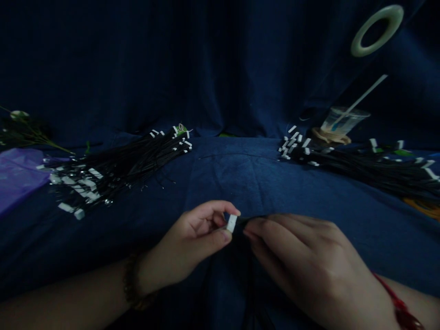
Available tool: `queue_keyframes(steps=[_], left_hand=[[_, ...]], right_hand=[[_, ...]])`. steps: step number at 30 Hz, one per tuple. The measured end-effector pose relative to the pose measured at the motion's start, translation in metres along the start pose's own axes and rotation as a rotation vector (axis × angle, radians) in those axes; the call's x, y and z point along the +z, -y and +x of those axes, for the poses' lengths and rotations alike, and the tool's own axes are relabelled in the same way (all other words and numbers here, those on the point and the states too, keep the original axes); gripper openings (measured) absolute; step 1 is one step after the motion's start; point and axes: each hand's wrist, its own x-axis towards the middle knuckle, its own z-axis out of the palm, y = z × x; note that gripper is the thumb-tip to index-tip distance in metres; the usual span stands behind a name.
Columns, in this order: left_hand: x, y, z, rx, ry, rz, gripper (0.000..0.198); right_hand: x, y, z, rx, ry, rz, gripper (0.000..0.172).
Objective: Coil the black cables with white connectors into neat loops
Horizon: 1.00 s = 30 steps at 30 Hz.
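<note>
My left hand point(194, 240) pinches a small white connector point(232, 223) between thumb and forefinger, low in the middle of the picture. Thin black wires point(252, 219) run from the connector to my right hand point(309, 263), whose fingertips are pressed together on them just right of the connector. Both hands hover over a dark blue cloth point(240, 174). A bead bracelet sits on my left wrist and a red cord on my right wrist.
A bundle of black wires with white connectors point(117, 167) lies at the left, another bundle point(360, 165) at the right. A clear plastic cup with a straw point(343, 121) stands at the back right, a pale ring point(376, 30) above it. Purple plastic point(17, 176) lies far left.
</note>
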Motion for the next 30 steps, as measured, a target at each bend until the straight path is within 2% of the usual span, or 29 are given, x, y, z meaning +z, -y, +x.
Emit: queue_keyframes(steps=[3, 6, 9, 10, 13, 16, 19, 24, 28, 30], left_hand=[[0.001, 0.001, 0.002, -0.007, -0.028, -0.006, 0.026], [0.000, 0.000, 0.007, -0.020, -0.095, -0.073, 0.027], [0.001, -0.009, 0.010, -0.087, -0.178, -0.158, 0.028], [0.002, -0.013, 0.011, -0.116, -0.211, -0.188, 0.028], [0.007, -0.026, 0.011, -0.193, -0.305, -0.293, 0.027], [0.012, -0.034, 0.010, -0.220, -0.344, -0.355, 0.029], [0.014, -0.035, 0.010, -0.221, -0.342, -0.364, 0.031], [0.012, -0.033, 0.010, -0.213, -0.329, -0.365, 0.034], [0.012, -0.033, 0.010, -0.194, -0.320, -0.354, 0.036], [0.013, -0.034, 0.010, -0.200, -0.322, -0.348, 0.036]], right_hand=[[0.001, -0.003, 0.002, -0.028, 0.011, -0.019, 0.009], [-0.006, -0.003, 0.004, -0.055, -0.021, -0.158, 0.007], [-0.014, 0.002, -0.002, -0.056, -0.087, -0.309, 0.003], [-0.015, 0.004, -0.006, -0.048, -0.068, -0.315, 0.002], [-0.008, 0.009, -0.017, -0.017, 0.104, -0.269, 0.011], [0.003, 0.013, -0.019, 0.044, 0.246, -0.257, 0.021], [0.010, 0.014, -0.011, 0.148, 0.302, -0.166, 0.026], [0.010, 0.011, -0.002, 0.334, 0.389, 0.060, 0.022], [0.008, 0.011, -0.002, 0.407, 0.417, 0.245, 0.026], [0.009, 0.011, -0.002, 0.415, 0.453, 0.270, 0.022]])
